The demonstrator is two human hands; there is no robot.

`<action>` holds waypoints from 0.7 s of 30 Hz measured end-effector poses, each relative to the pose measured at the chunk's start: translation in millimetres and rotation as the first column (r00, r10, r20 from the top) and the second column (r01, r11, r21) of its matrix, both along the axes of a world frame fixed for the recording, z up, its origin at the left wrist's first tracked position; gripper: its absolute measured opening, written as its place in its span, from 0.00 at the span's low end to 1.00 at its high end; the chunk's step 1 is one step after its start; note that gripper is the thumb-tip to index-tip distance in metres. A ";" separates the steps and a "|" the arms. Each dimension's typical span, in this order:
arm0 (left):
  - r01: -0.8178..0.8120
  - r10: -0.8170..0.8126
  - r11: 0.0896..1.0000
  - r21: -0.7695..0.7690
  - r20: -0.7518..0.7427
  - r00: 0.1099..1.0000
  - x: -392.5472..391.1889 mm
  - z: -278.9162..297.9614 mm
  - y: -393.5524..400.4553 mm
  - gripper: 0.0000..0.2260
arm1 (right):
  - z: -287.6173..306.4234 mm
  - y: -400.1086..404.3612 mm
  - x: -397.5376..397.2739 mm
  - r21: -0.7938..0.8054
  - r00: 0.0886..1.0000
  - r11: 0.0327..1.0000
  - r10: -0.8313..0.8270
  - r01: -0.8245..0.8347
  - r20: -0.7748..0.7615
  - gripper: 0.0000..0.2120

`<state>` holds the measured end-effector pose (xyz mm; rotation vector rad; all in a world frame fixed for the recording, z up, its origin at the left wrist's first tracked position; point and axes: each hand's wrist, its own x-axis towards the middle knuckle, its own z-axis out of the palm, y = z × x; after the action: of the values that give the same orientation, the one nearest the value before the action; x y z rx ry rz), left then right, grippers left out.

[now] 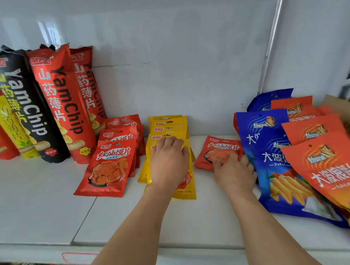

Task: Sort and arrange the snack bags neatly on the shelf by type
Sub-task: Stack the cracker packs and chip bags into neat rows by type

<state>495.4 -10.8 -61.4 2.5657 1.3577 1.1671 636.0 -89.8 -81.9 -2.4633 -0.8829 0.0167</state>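
Red and lying alone at about three o'clock of the yellow stack, the stray red pouch is being gripped at its near edge by the right hand, fingers curling onto it. The left hand is resting flat, fingers straight, on the yellow stack. Carrying the pouch toward the red stack at nine o'clock is probably going to mean crossing over that pinning arm (an awkward reach), so the slick foil could be slipping or nudging the yellow row askew. Blue bags and orange bags are leaning close at three o'clock, crowding the wrist; yam chip bags are standing at ten o'clock on the white shelf.
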 end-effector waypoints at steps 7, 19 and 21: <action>0.007 0.003 0.993 0.116 -0.092 0.996 -1.7 -4.0 -15.6 0.13 | 0.9 6.2 7.8 0.137 0.996 0.988 -0.062 0.071 -0.065 0.42; 0.022 0.034 0.947 0.321 -0.166 0.986 -26.2 -18.5 -22.9 0.12 | 31.7 -4.3 -13.2 0.635 0.984 0.756 0.177 -0.159 0.036 0.33; 0.007 0.047 0.939 0.343 -0.150 0.988 -41.5 -16.3 -23.4 0.12 | 38.1 -9.9 -20.7 0.650 0.974 0.730 0.207 -0.213 0.087 0.32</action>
<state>453.9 -34.3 -77.7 2.9458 1.3115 1.3391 615.3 -99.7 -43.8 -1.6942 -0.9653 -0.1958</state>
